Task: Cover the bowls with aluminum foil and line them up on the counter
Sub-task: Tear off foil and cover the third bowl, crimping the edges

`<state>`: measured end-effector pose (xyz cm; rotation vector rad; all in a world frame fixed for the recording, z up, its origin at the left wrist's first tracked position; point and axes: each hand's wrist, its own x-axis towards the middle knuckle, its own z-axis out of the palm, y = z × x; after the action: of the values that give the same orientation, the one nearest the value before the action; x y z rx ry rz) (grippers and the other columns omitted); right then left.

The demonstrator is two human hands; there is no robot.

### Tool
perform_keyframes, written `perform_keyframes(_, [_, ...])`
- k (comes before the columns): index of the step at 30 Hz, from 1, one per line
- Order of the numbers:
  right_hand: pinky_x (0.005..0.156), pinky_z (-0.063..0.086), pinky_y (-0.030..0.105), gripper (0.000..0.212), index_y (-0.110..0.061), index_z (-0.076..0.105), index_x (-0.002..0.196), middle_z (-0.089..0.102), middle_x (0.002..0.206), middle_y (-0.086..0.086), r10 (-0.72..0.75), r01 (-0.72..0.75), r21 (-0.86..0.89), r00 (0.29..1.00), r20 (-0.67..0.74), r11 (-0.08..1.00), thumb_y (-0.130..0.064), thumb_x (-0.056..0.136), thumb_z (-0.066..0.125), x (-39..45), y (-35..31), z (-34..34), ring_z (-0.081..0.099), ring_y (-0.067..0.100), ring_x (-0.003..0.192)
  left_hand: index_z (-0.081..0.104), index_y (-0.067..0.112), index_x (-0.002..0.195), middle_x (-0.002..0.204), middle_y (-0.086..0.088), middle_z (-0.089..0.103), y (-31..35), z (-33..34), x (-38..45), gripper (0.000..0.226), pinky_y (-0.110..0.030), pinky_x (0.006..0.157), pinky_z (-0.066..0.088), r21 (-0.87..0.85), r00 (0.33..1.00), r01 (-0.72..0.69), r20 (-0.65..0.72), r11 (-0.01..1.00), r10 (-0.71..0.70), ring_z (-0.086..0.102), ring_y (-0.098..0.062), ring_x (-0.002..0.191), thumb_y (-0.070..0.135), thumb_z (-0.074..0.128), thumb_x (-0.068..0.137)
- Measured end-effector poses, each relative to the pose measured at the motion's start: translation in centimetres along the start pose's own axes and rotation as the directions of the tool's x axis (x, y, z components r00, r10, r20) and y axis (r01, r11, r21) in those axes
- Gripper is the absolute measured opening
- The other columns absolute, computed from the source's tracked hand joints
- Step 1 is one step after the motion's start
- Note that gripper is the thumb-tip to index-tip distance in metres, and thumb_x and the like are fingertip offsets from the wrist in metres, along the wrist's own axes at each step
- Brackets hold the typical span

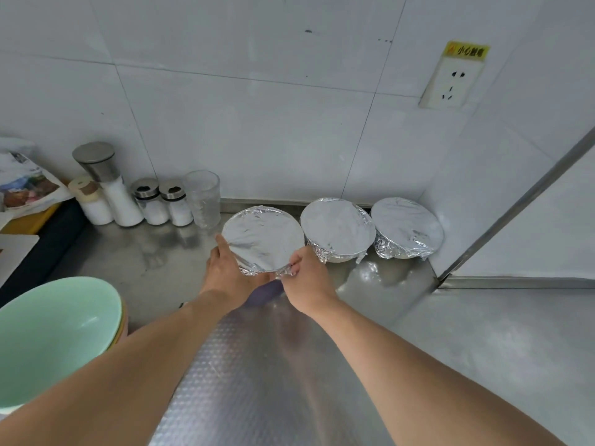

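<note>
yellow warning sticker (pixel 466 51) above wall socket (pixel 450 83), reads 小心触电

Steel counter (pixel 483 333) (foil-covered bowls (pixel 338 231), shakers (pixel 167 202)).

Large white wall tiles (pixel 257 123) rise behind a steel surface (pixel 483 349). A white socket (pixel 450 83) under a yellow label (pixel 466 51) sits on the wall; a metal strip (pixel 515 207) edges the right-hand panel.

Salt shakers (pixel 167 202), tall grinder jar (pixel 106 185) and clear glass (pixel 203 197) stand along tiled wall (pixel 257 123). Wall socket (pixel 450 83) with yellow warning sticker (pixel 466 50) upper right. Printed packet (pixel 25 185) far left.
</note>
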<state>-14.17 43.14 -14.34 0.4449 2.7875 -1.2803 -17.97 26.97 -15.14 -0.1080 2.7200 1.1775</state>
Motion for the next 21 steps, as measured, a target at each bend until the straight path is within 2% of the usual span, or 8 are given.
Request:
perform_keyframes(3, [0.084, 0.052, 0.036, 0.031, -0.019, 0.048, 0.111, 0.069, 0.106, 0.001, 0.160, -0.165, 0.210, 0.986, 0.038, 0.964, -0.021, 0.083, 0.060, 0.4, -0.5, 0.3, 0.064, 0.023, 0.098, -0.009, 0.009, 0.161, 0.162, -0.013, 0.024, 0.5, 0.1, 0.5, 0.157, -0.046, 0.120, 0.032, -0.027, 0.999, 0.039, -0.013, 0.999, -0.039, 0.026, -0.032, 0.150, 0.057, 0.096, 0.055])
perform_keyframes(5, [0.076, 0.053, 0.038, 0.033, -0.023, 0.053, 0.103, 0.069, 0.095, 0.002, 0.255, -0.263, 0.359, 0.964, 0.070, 0.895, -0.030, 0.071, 0.061, 0.8, -0.4, 0.8, 0.061, 0.026, 0.085, -0.009, 0.009, 0.161, 0.162, -0.014, 0.023, 0.7, 0.1, 0.6, 0.156, -0.045, 0.119, 0.032, -0.040, 0.999, 0.047, -0.010, 0.998, -0.048, 0.026, -0.031, 0.151, 0.053, 0.097, 0.056])
perform_keyframes(7, [0.083, 0.058, 0.044, 0.031, -0.020, 0.063, 0.094, 0.071, 0.090, 0.005, 0.282, -0.314, 0.426, 0.949, 0.139, 0.849, -0.034, 0.067, 0.063, 1.7, 0.0, 1.3, 0.058, 0.026, 0.078, -0.009, 0.009, 0.161, 0.162, -0.014, 0.023, 0.8, 0.2, 0.6, 0.155, -0.044, 0.118, 0.031, -0.059, 0.998, 0.053, -0.013, 0.997, -0.053, 0.027, -0.031, 0.151, 0.050, 0.098, 0.057])
perform_keyframes(9, [0.093, 0.059, 0.044, 0.026, -0.017, 0.068, 0.098, 0.072, 0.095, 0.009, 0.302, -0.363, 0.468, 0.931, 0.204, 0.805, -0.025, 0.074, 0.063, 1.8, -0.9, 0.9, 0.057, 0.023, 0.077, -0.006, 0.010, 0.162, 0.162, -0.015, 0.022, 1.0, 0.3, 0.6, 0.151, -0.043, 0.117, 0.032, -0.092, 0.997, 0.063, -0.026, 0.994, -0.066, 0.030, -0.031, 0.149, 0.046, 0.098, 0.058])
perform_keyframes(13, [0.089, 0.058, 0.034, 0.032, -0.014, 0.063, 0.115, 0.063, 0.096, 0.006, 0.285, -0.421, 0.532, 0.903, 0.320, 0.735, -0.003, 0.086, 0.057, 2.2, -2.1, 0.0, 0.056, 0.020, 0.082, -0.010, 0.009, 0.162, 0.164, -0.016, 0.018, 1.4, 0.7, 0.8, 0.146, -0.043, 0.115, 0.033, -0.128, 0.993, 0.089, -0.061, 0.988, -0.097, 0.032, -0.034, 0.148, 0.040, 0.096, 0.065])
perform_keyframes(16, [0.077, 0.058, 0.029, 0.038, -0.018, 0.062, 0.120, 0.062, 0.097, 0.002, 0.269, -0.418, 0.516, 0.901, 0.340, 0.747, -0.003, 0.086, 0.058, 2.4, -1.9, -0.2, 0.058, 0.018, 0.084, -0.014, 0.010, 0.161, 0.164, -0.016, 0.017, 1.8, 1.0, 0.9, 0.145, -0.046, 0.115, 0.034, -0.156, 0.989, 0.115, -0.074, 0.981, -0.127, 0.032, -0.035, 0.148, 0.038, 0.094, 0.069])
perform_keyframes(19, [0.081, 0.059, 0.032, 0.041, -0.022, 0.061, 0.124, 0.062, 0.094, -0.001, 0.257, -0.406, 0.508, 0.905, 0.340, 0.760, -0.005, 0.087, 0.058, 2.6, -1.1, -0.5, 0.059, 0.018, 0.085, -0.018, 0.010, 0.160, 0.166, -0.017, 0.013, 2.3, 1.7, 1.0, 0.143, -0.044, 0.116, 0.032, -0.174, 0.989, 0.116, -0.075, 0.978, -0.131, 0.030, -0.036, 0.149, 0.035, 0.092, 0.072])
perform_keyframes(21, [0.086, 0.059, 0.035, 0.035, -0.023, 0.062, 0.119, 0.063, 0.094, -0.001, 0.249, -0.403, 0.513, 0.906, 0.343, 0.758, -0.006, 0.088, 0.058, 2.9, -0.5, -0.6, 0.059, 0.018, 0.086, -0.021, 0.008, 0.158, 0.167, -0.017, 0.008, 2.7, 2.0, 1.1, 0.143, -0.043, 0.117, 0.031, -0.190, 0.988, 0.123, -0.074, 0.974, -0.139, 0.029, -0.035, 0.150, 0.036, 0.091, 0.074])
